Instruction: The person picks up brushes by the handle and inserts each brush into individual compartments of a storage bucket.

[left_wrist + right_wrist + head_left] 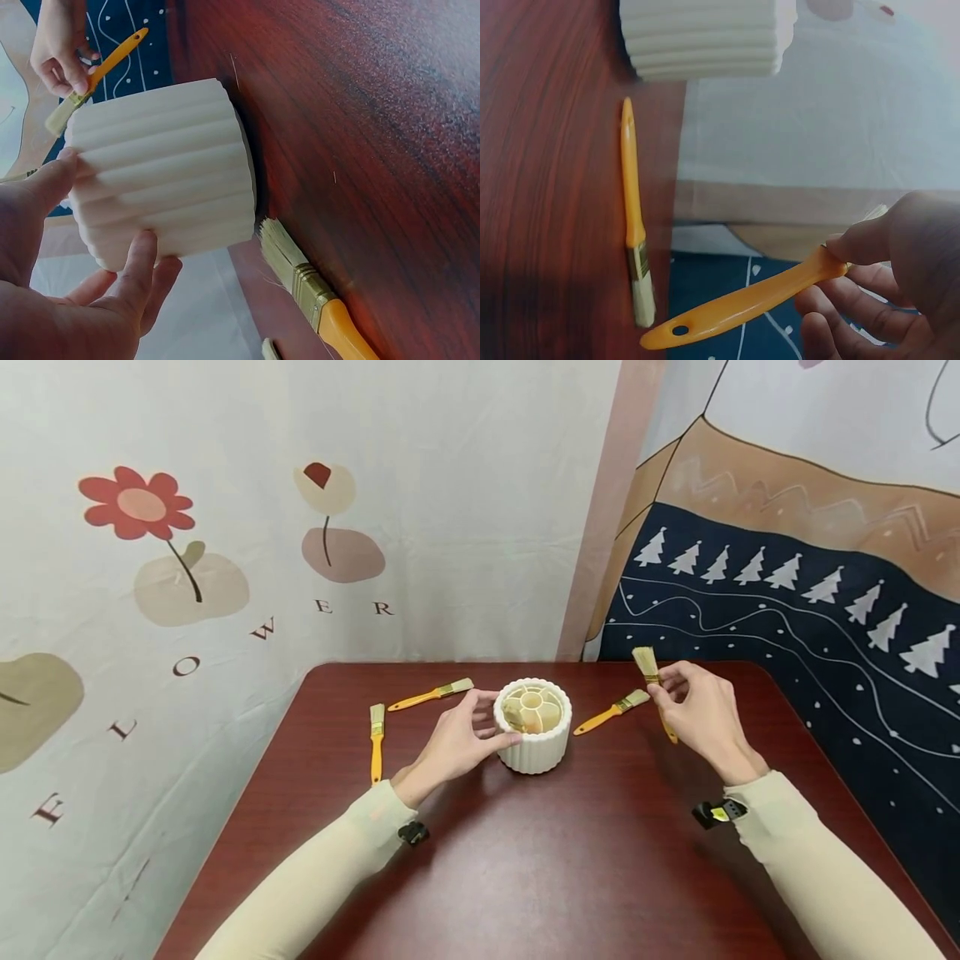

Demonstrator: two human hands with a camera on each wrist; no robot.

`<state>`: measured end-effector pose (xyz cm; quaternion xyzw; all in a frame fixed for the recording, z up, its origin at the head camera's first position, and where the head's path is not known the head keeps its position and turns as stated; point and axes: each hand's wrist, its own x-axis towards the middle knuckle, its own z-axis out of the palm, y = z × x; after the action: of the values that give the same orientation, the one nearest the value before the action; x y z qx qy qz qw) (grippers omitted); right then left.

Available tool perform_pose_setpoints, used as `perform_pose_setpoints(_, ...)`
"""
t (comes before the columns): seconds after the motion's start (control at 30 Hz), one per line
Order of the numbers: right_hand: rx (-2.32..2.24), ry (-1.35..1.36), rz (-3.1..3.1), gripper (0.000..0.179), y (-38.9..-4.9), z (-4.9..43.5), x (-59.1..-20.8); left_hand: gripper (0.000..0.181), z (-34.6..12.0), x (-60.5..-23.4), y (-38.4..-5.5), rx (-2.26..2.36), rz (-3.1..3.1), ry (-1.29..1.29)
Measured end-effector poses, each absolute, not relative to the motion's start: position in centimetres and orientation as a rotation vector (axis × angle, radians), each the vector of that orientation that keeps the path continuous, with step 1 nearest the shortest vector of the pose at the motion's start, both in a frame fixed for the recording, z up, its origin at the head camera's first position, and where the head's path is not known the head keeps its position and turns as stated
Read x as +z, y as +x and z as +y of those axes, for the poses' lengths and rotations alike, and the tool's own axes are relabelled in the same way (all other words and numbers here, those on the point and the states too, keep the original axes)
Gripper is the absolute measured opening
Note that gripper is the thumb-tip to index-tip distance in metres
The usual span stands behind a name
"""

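Observation:
A white ribbed round holder (pixel 534 750) stands upright on the table, its top divided into several petal-shaped compartments around a small ring. My left hand (pixel 459 739) holds it from the left side, thumb at the rim and fingers against the wall (pixel 161 172). To the right, my right hand (pixel 701 710) pinches a paintbrush (pixel 742 304) near its metal band, raised above the table with bristles up and yellow handle down. Another paintbrush (pixel 611 713) lies on the table between the holder and that hand.
Left of the holder lie two more yellow-handled paintbrushes, one slanted (pixel 431 695) near the back edge and one pointing away (pixel 377 743). The dark red table (pixel 525 860) ends at a pale flower-printed cloth (pixel 465 527) and a dark tree-patterned cloth (pixel 750 618).

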<state>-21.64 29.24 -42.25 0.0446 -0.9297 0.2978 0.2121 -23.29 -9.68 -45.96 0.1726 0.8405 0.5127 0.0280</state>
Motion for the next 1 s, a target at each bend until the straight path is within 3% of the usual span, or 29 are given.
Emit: perform_pose_setpoints(1.0,0.999,0.361,-2.507,0.019,-20.5,23.2,-39.2,0.074,-10.0,-45.5,-23.7,1.544,2.569,0.582)
